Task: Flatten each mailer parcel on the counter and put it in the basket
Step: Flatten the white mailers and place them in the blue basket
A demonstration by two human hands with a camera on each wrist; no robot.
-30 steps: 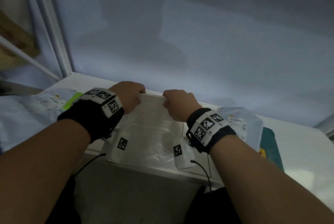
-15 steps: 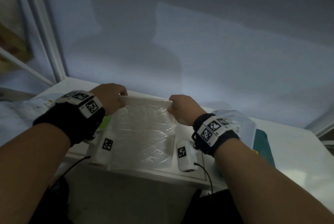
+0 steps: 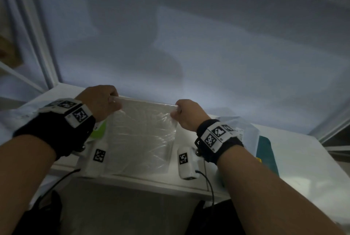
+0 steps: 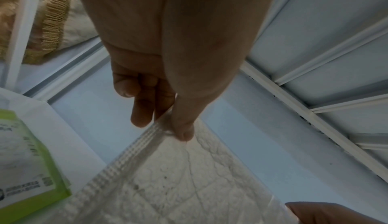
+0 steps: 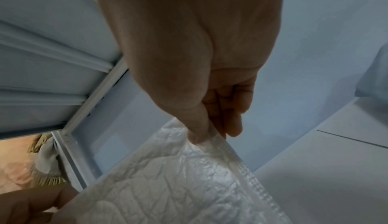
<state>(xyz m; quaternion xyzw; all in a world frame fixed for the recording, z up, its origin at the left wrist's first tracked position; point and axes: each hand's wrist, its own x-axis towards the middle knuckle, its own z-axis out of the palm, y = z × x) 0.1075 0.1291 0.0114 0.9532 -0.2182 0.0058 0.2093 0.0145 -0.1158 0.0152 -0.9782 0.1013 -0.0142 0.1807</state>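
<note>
The left hand [image 3: 102, 102] and right hand [image 3: 186, 114] are each pinching a top corner of the bubble mailer [image 3: 141, 138], stretching it taut, probably to pull it flat; it is hanging over the desk [image 3: 303, 159]; no basket is showing.

Print on the green-edged packet [image 4: 27, 169] and the mailer label [image 3: 239, 134] is too blurred to read.
</note>
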